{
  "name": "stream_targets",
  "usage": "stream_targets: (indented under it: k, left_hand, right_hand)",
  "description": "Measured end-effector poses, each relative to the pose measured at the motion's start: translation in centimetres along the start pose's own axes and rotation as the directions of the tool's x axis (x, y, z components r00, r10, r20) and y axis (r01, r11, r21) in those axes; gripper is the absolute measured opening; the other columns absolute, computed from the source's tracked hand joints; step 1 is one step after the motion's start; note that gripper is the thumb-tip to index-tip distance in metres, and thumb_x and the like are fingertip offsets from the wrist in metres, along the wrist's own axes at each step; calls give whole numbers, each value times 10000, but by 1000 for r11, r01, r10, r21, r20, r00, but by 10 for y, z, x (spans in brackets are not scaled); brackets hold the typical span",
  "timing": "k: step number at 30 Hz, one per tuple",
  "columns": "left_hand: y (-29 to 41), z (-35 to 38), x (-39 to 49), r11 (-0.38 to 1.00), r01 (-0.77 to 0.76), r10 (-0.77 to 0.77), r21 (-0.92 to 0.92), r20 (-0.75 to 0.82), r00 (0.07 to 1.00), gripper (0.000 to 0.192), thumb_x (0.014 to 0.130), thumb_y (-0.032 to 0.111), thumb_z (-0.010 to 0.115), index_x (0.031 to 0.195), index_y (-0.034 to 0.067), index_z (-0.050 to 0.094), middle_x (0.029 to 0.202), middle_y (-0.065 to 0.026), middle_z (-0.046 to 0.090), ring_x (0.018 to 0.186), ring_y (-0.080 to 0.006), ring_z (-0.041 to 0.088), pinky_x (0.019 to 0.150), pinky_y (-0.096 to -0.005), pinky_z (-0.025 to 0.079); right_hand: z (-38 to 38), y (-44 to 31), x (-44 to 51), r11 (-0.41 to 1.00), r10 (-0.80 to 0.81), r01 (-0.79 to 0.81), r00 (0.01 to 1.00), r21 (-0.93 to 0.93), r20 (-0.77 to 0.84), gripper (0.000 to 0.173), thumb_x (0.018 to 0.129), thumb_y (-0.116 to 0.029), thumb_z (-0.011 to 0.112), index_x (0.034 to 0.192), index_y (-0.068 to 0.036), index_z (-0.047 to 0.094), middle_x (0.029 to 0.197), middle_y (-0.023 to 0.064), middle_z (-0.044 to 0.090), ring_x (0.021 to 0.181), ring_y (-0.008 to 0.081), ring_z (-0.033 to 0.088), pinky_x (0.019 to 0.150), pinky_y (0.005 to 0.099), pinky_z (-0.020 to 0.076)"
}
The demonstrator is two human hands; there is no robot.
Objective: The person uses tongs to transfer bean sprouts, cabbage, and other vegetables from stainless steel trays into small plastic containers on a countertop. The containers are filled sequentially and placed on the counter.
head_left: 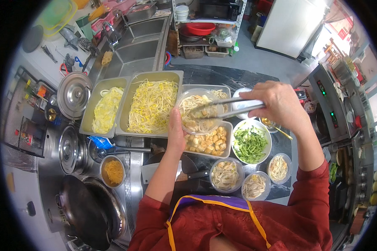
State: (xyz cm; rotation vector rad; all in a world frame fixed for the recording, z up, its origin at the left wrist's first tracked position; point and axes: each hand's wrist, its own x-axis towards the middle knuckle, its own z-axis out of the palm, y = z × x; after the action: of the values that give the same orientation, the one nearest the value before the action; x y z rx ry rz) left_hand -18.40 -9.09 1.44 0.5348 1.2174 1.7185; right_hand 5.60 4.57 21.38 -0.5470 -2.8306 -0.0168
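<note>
My left hand point(176, 130) holds a clear round plastic bowl point(188, 127) with noodle-like strands and tofu pieces, above the metal trays. My right hand point(275, 102) is closed on metal tongs point(238, 109), whose tips are in that bowl. Just below the bowl is a tray of fried tofu cubes point(218, 144). To the left stand a deep tray of bean sprouts point(150, 106) and a tray of cut cabbage point(106, 109). A white bowl of chopped greens point(250, 141) sits below the tongs. Several filled clear bowls point(227, 174) stand near my body.
A cleaver point(188, 176) lies on a round dark board. Left of it are a metal cup of orange shreds point(113, 171), lidded metal pots point(69, 150) and a dark wok point(84, 213). A sink point(141, 51) is at the upper left, a shelf rack point(207, 40) at the top.
</note>
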Motion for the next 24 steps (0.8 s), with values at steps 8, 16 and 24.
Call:
stream_targets:
  k: [8,16,24]
  left_hand:
    - [-7,-6,3,977,-196,199,83,-28,980,632,1095,494,395,1520,27,375,1450,-122,503,1306,-205,546,1034,-378,521]
    - [7,4,-11,986,-8,6,-164,-13,1000,650,1079,542,393,1527,72,373,1438,-128,525,1278,-253,590,993,-444,564]
    - [13,-12,-2,961,-18,-15,-275,-118,993,717,1046,619,385,1531,91,381,1461,-141,525,1283,-283,594,962,-473,576]
  right_hand:
    - [-9,-19,8,954,289,-285,957,-93,27,449,717,-254,849,1147,-153,767,866,64,704,808,286,692,705,411,546]
    - [9,-21,8,962,261,-259,965,-92,9,477,743,-312,838,1186,-151,760,871,59,706,800,272,699,714,402,556]
    - [-11,-3,11,943,319,-324,945,-70,-77,421,722,-234,847,1130,-150,787,872,72,731,732,261,707,668,374,538]
